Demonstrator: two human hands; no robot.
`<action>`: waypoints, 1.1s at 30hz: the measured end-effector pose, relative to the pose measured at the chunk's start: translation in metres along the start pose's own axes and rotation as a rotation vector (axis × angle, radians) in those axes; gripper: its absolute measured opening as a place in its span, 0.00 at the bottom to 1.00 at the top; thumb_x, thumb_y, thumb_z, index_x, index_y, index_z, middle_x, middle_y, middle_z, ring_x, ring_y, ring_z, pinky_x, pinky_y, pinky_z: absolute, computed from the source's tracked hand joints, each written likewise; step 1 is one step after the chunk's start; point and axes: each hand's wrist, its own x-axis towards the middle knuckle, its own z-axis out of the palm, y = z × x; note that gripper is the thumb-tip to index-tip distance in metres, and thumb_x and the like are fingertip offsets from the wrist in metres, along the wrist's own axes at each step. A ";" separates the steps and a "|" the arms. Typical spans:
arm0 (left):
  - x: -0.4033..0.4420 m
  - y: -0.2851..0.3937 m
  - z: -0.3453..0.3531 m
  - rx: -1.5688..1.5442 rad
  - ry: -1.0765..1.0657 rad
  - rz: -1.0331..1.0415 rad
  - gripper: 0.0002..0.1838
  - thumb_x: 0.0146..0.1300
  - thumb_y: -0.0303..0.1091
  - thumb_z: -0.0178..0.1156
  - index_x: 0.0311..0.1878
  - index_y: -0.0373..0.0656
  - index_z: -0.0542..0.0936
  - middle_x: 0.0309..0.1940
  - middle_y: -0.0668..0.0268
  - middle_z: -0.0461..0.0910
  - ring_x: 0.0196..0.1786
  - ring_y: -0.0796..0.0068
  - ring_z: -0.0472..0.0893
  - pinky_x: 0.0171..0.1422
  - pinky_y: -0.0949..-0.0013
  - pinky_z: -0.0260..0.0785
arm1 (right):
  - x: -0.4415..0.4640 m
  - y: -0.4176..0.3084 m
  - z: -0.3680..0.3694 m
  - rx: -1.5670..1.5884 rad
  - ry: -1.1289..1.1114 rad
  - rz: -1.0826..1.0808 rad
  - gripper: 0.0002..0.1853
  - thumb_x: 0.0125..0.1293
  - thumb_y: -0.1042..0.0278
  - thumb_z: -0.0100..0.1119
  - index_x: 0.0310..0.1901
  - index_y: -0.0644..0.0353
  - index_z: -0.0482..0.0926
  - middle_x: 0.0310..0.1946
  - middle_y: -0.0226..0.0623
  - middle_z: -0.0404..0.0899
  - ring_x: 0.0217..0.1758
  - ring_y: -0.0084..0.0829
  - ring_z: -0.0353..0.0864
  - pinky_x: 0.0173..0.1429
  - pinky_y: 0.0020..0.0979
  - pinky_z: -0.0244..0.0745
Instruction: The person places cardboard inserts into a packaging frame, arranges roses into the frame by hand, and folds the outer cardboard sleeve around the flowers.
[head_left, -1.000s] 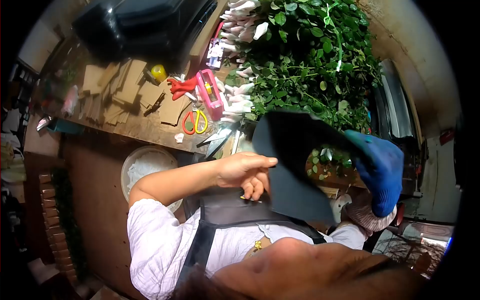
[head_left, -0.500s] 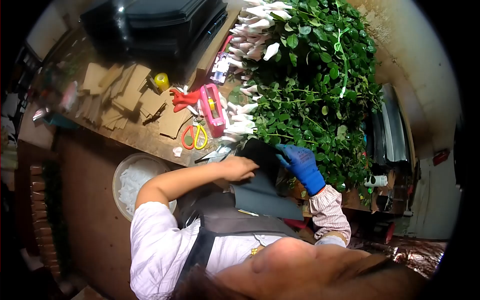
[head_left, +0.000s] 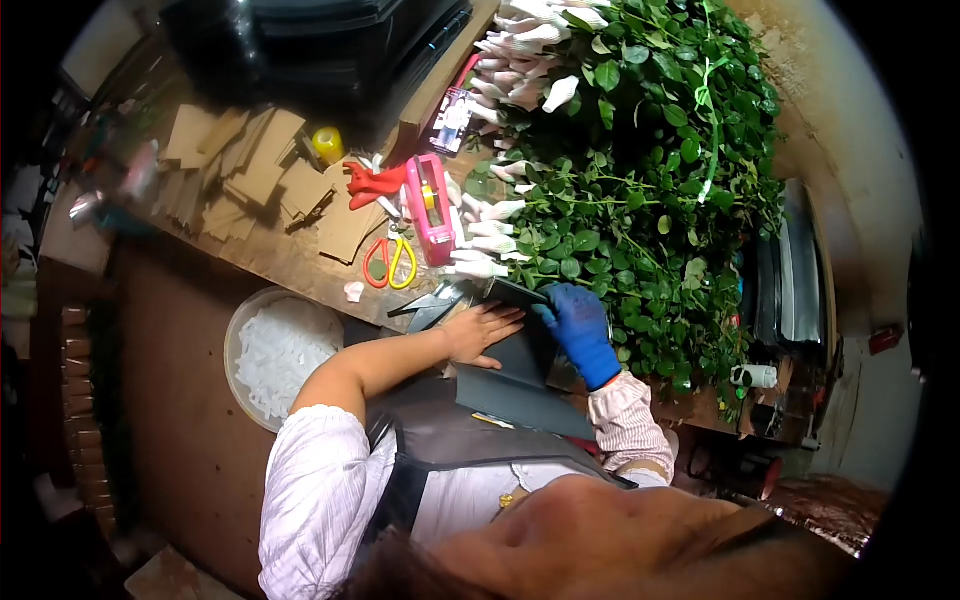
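Note:
A black wrapping sheet lies at the table's front edge, its far edge folded up and its near part hanging toward my apron. My bare left hand rests on it, fingers stretched out and apart. At the sheet's far right corner is my right hand in a blue glove, its fingers bent around the folded edge. Just beyond the sheet lie leafy green stems with flower heads in white sleeves. Grey metal blades lie beside my left hand.
A pink tape dispenser, red-and-yellow scissors and cardboard pieces lie on the table. A yellow tape roll stands behind. A bucket of white sleeves is on the left. Black sheets are stacked at the back.
My left hand has flattened and spread its fingers on the sheet. My gloved right hand has moved left, and the sheet's far edge is now folded up.

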 end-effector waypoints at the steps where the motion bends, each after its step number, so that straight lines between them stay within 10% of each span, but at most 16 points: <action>1: 0.001 0.000 0.001 -0.040 -0.014 -0.004 0.52 0.69 0.73 0.46 0.81 0.39 0.55 0.83 0.54 0.53 0.85 0.60 0.49 0.87 0.50 0.34 | 0.004 0.005 -0.008 0.006 -0.168 0.008 0.26 0.65 0.52 0.67 0.61 0.55 0.76 0.51 0.42 0.81 0.52 0.46 0.81 0.53 0.47 0.76; 5: -0.001 -0.003 0.003 -0.052 0.010 -0.002 0.53 0.66 0.72 0.51 0.81 0.38 0.56 0.83 0.54 0.53 0.85 0.60 0.49 0.86 0.50 0.36 | -0.022 -0.024 -0.044 0.110 0.277 -0.273 0.33 0.63 0.53 0.71 0.67 0.61 0.75 0.62 0.50 0.79 0.61 0.50 0.81 0.63 0.44 0.77; 10: -0.003 -0.004 0.005 -0.108 0.109 0.015 0.55 0.58 0.68 0.60 0.79 0.38 0.59 0.82 0.53 0.55 0.85 0.59 0.52 0.86 0.49 0.38 | -0.065 -0.071 -0.018 0.340 -0.341 -0.295 0.29 0.60 0.51 0.71 0.61 0.54 0.79 0.52 0.45 0.82 0.53 0.48 0.83 0.58 0.44 0.78; 16: -0.006 -0.005 0.002 -0.256 0.158 0.014 0.41 0.61 0.53 0.65 0.73 0.39 0.69 0.76 0.50 0.64 0.80 0.55 0.62 0.80 0.50 0.55 | -0.063 -0.086 0.007 0.278 -0.290 -0.214 0.28 0.61 0.53 0.70 0.61 0.53 0.79 0.49 0.45 0.83 0.51 0.46 0.83 0.57 0.43 0.78; 17: -0.011 -0.002 -0.030 -0.316 0.327 -0.043 0.27 0.62 0.43 0.66 0.62 0.40 0.78 0.61 0.52 0.79 0.66 0.53 0.77 0.65 0.51 0.71 | -0.060 -0.084 -0.002 0.415 -0.240 -0.226 0.29 0.61 0.53 0.70 0.63 0.54 0.78 0.51 0.46 0.83 0.53 0.44 0.83 0.58 0.42 0.78; 21: -0.070 -0.045 -0.071 0.098 0.760 -0.562 0.09 0.59 0.30 0.64 0.42 0.40 0.78 0.37 0.57 0.80 0.43 0.52 0.80 0.46 0.53 0.72 | -0.061 -0.068 -0.024 1.020 -0.185 0.051 0.30 0.69 0.58 0.65 0.70 0.59 0.74 0.60 0.42 0.81 0.55 0.31 0.84 0.56 0.32 0.79; 24: -0.120 -0.101 -0.079 0.442 0.671 -1.185 0.39 0.59 0.39 0.71 0.70 0.31 0.68 0.65 0.41 0.73 0.68 0.38 0.71 0.75 0.47 0.62 | -0.049 -0.067 -0.026 1.035 0.046 0.074 0.26 0.72 0.64 0.60 0.70 0.61 0.74 0.60 0.42 0.81 0.55 0.30 0.85 0.54 0.29 0.80; 26: -0.152 -0.132 -0.067 0.195 0.519 -1.403 0.54 0.51 0.43 0.78 0.76 0.30 0.60 0.71 0.41 0.67 0.76 0.46 0.65 0.80 0.49 0.55 | -0.041 -0.071 -0.033 0.966 0.042 0.047 0.25 0.71 0.66 0.62 0.68 0.60 0.76 0.59 0.42 0.81 0.54 0.32 0.86 0.54 0.30 0.81; 33: -0.165 -0.104 -0.101 -0.210 0.324 -1.524 0.55 0.45 0.46 0.82 0.73 0.37 0.62 0.57 0.42 0.80 0.59 0.42 0.81 0.60 0.50 0.75 | -0.046 -0.074 -0.028 0.773 0.062 -0.103 0.23 0.66 0.66 0.68 0.63 0.59 0.80 0.59 0.49 0.82 0.59 0.47 0.84 0.63 0.40 0.78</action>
